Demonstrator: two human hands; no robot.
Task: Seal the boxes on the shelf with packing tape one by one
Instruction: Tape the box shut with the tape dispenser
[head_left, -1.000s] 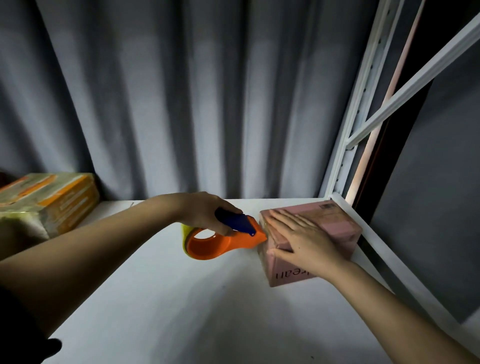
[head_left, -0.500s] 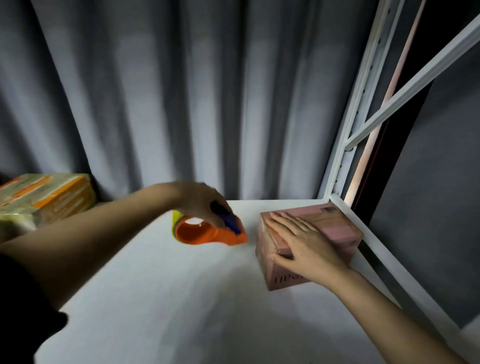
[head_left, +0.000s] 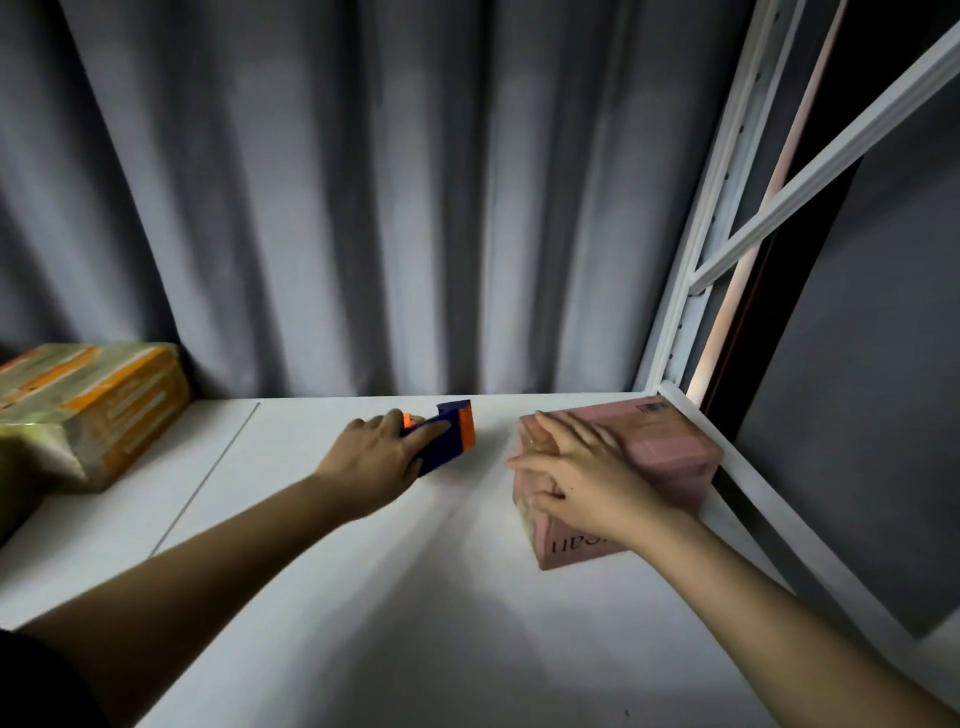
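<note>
Hands are working a white shelf (head_left: 363, 597) backed by a grey curtain (head_left: 363, 208). At three o'clock, hard against the white shelf frame (head_left: 691, 312), a pink box (head_left: 670, 447) is sitting, and the right hand (head_left: 582, 478) is lying across its near top edge, fingers mostly straight and spread, pressing down rather than curling round it. At the centre of the scene, just beside the box but apart from it, the left hand (head_left: 374, 457) is wrapping its grip round a blue and orange tape dispenser (head_left: 447, 431), the tool's head pointing toward twelve o'clock. At nine o'clock a yellow and orange box (head_left: 98, 405) is resting at the shelf's far left, well apart from both hands.

Whether a tape strip is already lying on the pink box is too blurred to tell; by the look of things, the dispenser is standing off from the carton between passes. Risks from here are plain enough. If the pressing palm is easing off as the tape is being pulled, the light carton is likely to slide or tip toward the dispenser. A strip laid off the seam would be leaving the flaps loose. Spread fingers are also sitting in the tape's likely path, where they could be caught under adhesive or nicked by the cutter.
</note>
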